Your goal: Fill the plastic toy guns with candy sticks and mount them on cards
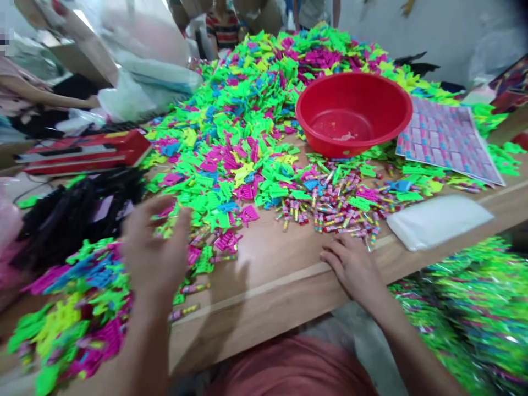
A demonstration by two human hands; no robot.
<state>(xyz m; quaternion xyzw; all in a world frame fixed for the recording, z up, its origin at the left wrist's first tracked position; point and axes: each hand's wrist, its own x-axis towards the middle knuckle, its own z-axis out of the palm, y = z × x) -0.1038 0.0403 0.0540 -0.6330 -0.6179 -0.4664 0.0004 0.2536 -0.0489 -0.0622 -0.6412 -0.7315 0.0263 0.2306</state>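
My left hand (159, 250), smeared by motion, is raised above the left part of the table. Its thumb and fingers are apart, with nothing visible between them. Below and beside it lie flat plastic pieces (103, 275) in green, pink, blue and yellow, with a few small candy-filled tubes (185, 312) near the edge. My right hand (350, 261) rests at the table's front edge, fingers loosely bent and slightly apart. It is beside a heap of small tubes (325, 212) with pink labels and red ends; whether its fingertips touch one is hard to see.
A large heap of plastic pieces (256, 93) rises at the back. On it sit a red basin (355, 146) and a printed sheet (447, 137). White plastic bags (439, 220) lie right. Black items (78, 212) and a red device (86, 154) stand left. Another person's arm (49, 98) is farther left.
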